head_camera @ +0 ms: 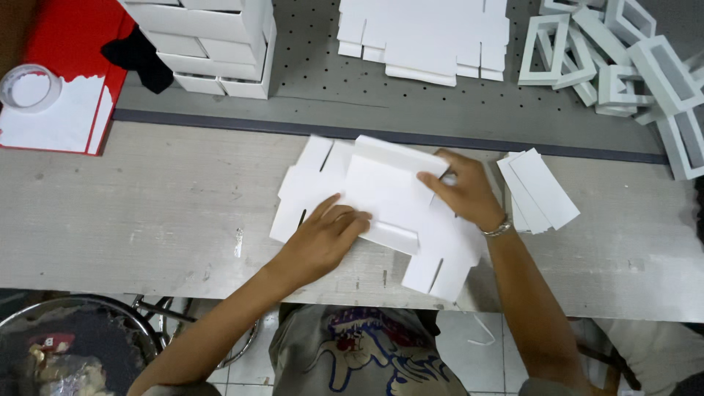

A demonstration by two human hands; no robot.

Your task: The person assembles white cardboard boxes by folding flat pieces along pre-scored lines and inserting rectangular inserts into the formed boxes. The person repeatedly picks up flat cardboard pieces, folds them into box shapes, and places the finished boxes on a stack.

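Bench [110,220]: grey, spanning scene.
Box stack [213,44]: sitting far left.
Flat blanks [425,33]: lying far centre.
Frames [623,66]: piling far right.
Blank [381,198]: die-cut white card, lying centre bench, one panel being folded over.
Strips [539,191]: lying right of blank.
Left hand [326,235]: pressing folded flap flat, fingers extended, gripping nothing.
Right hand [462,191]: fingers curling, pinching far panel edge.
Tape roll [29,86]: resting far left.
Step, judged: creasing panel; next calls for firm, aligned press.

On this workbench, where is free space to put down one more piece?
Free: the wooden bench left of the white cardboard blank, below the red sheet. Crowded: right side, with card strips and window frames.
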